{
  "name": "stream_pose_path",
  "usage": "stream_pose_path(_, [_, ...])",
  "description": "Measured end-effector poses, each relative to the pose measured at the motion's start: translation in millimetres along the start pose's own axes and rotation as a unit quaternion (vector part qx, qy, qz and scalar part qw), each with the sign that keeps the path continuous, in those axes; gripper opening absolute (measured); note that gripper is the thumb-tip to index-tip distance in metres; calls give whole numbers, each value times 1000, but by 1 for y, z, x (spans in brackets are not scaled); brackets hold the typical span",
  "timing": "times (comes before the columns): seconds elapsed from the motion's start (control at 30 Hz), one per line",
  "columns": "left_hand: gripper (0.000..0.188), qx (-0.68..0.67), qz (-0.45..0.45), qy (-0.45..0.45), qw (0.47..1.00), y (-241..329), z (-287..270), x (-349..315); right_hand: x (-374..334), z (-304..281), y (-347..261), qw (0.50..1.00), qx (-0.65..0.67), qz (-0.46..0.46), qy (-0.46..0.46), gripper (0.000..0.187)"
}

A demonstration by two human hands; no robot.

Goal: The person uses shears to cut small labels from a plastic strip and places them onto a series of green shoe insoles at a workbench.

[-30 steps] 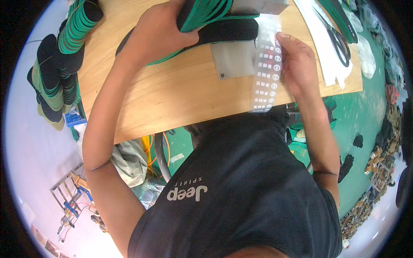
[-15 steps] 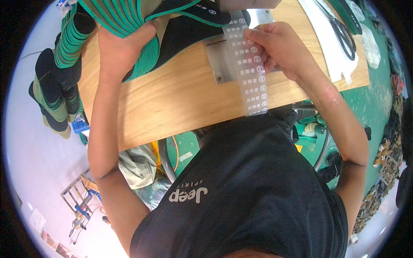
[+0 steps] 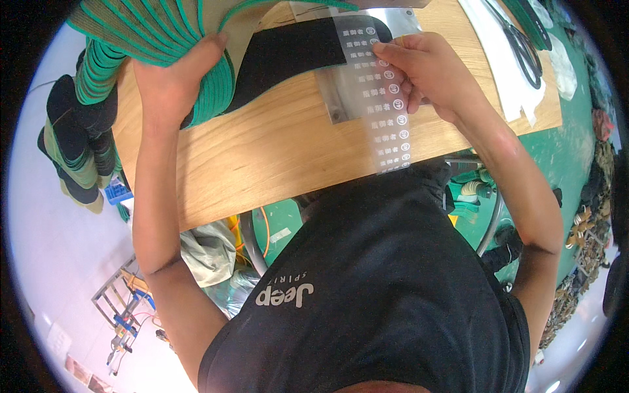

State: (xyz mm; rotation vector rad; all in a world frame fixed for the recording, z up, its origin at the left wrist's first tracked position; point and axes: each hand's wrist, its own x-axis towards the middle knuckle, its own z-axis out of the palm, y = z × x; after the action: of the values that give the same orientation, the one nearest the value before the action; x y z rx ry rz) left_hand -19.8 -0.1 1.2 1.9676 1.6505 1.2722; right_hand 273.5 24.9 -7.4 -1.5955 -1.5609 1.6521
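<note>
At the table's far left, my left hand (image 3: 167,85) is wrapped round a fanned stack of green-edged insoles (image 3: 147,33). A black insole (image 3: 285,56) reaches from the stack to the right, its face up and its rounded end over a metal plate (image 3: 337,98). My right hand (image 3: 429,72) pinches the edge of a clear label strip (image 3: 386,134) between thumb and fingers. White printed marks run down the strip. Its upper part lies across the end of the black insole, and its lower end hangs over the table's near edge.
Black-handled scissors (image 3: 522,59) lie on a white sheet (image 3: 488,49) at the right of the wooden table (image 3: 262,170). More stacked insoles (image 3: 72,131) are beyond its left edge, near a blue basket (image 3: 118,194). A grey cloth (image 3: 209,252) hangs below the table.
My left hand has shifted slightly left, and the stack is fanned wider. A black insole with a white mark has gone from the top; an unmarked black face now lies under the strip.
</note>
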Motion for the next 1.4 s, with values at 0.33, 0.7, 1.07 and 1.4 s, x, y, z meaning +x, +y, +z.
stream_pose_path(0.33, [40, -56, -16, 43, 997, -2, 5, 1, 1, -6, 6, 999, 29, 0, -30, 29])
stream_pose_path(0.7, [39, -38, -6, 31, 999, -3, 3, 5, 7, -3, 10, 1000, -15, 2, -2, 31])
stream_pose_path(1.07, [40, -58, -31, -9, 998, -19, -1, 8, 9, -4, -1, 1000, -7, 15, -6, 29])
stream_pose_path(1.4, [40, -9, 15, -1, 1000, -14, -1, 8, 11, -1, 4, 999, -40, -7, 14, 31])
